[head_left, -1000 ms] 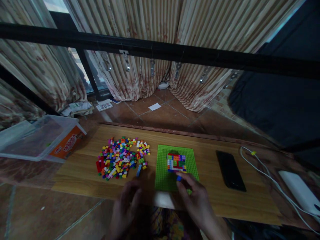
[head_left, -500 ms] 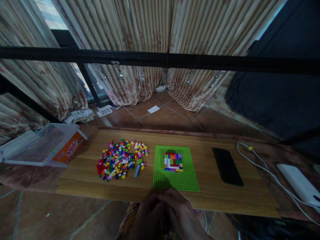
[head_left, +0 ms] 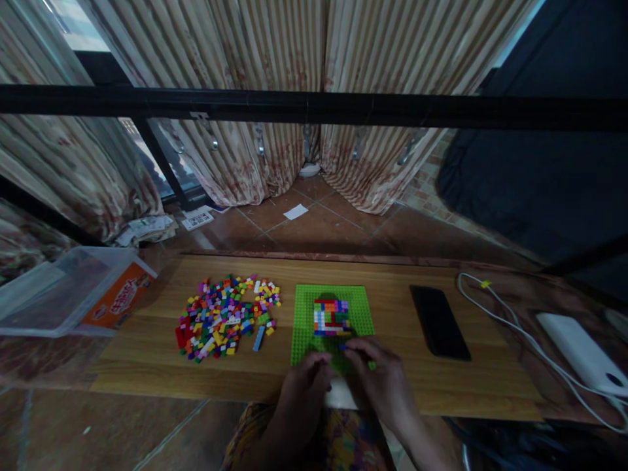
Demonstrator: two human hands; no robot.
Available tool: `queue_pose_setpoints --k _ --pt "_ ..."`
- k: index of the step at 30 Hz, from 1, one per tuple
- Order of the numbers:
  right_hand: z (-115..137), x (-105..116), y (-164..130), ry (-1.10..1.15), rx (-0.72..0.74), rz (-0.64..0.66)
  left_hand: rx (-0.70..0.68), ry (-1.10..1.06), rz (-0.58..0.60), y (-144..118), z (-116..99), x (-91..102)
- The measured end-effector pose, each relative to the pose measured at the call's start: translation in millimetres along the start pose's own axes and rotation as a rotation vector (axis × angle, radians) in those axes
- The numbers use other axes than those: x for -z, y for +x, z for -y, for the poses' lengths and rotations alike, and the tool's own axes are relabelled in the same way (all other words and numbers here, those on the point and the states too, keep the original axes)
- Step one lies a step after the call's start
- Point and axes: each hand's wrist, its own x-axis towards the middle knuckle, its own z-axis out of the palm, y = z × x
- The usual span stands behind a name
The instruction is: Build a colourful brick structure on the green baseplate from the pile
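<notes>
Both hands forward again, up from the table's near edge onto the baseplate (head_left: 304,314), low centre of frame. Right hand (head_left: 380,379) on the plate's near right part, fingers curled, tips seeming to pinch something small and blue just below the build (head_left: 332,317); too dim and small to be sure. Left hand (head_left: 304,386) beside it at the plate's near edge, fingers bent together, nothing visibly held. Half a second earlier: both hands clasped together off the plate. A second earlier: right hand at about this same spot, a blue brick at its fingertips.

One green baseplate, one small many-coloured build on it, upper middle of the plate. One loose brick pile (head_left: 223,317) left of the plate, too many to count, a single long blue brick (head_left: 258,338) at its right edge. One dark phone (head_left: 439,322) right of the plate. One white cable (head_left: 510,327) and one white box (head_left: 579,353) at far right. One clear tub (head_left: 53,294) at left edge, orange label with red lettering, not readable. All on one wooden table (head_left: 441,392).
</notes>
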Motion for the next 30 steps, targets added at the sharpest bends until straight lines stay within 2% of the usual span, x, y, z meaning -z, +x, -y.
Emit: queue_pose_setpoints --k 2,4,8,13,19,26,30 --pt "-12.4 5.4 22.8 -0.054 0.013 -0.069 -0.038 0.103 -0.052 9.2 2.7 2.3" --pt "-22.8 8.4 44.3 -0.082 0.015 -0.085 -0.130 0.224 -0.087 18.1 4.3 6.8" --pt "-33.5 8.2 71.6 -0.112 0.016 -0.007 -0.379 0.501 -0.141 33.3 6.3 17.0" --pt "-35.7 9.3 82.8 -0.109 0.034 0.073 -0.519 0.708 -0.189 43.7 13.0 22.7" --pt "-37.2 10.7 91.4 0.043 -0.072 0.140 -0.610 0.761 -0.207 47.2 26.1 21.1" --pt "-49.5 -1.6 93.9 0.476 -0.268 0.110 -0.668 0.719 -0.197 49.4 39.0 22.6" --pt "-49.8 -2.3 93.5 0.528 -0.339 0.106 -0.705 0.714 -0.203 50.5 43.5 23.7"
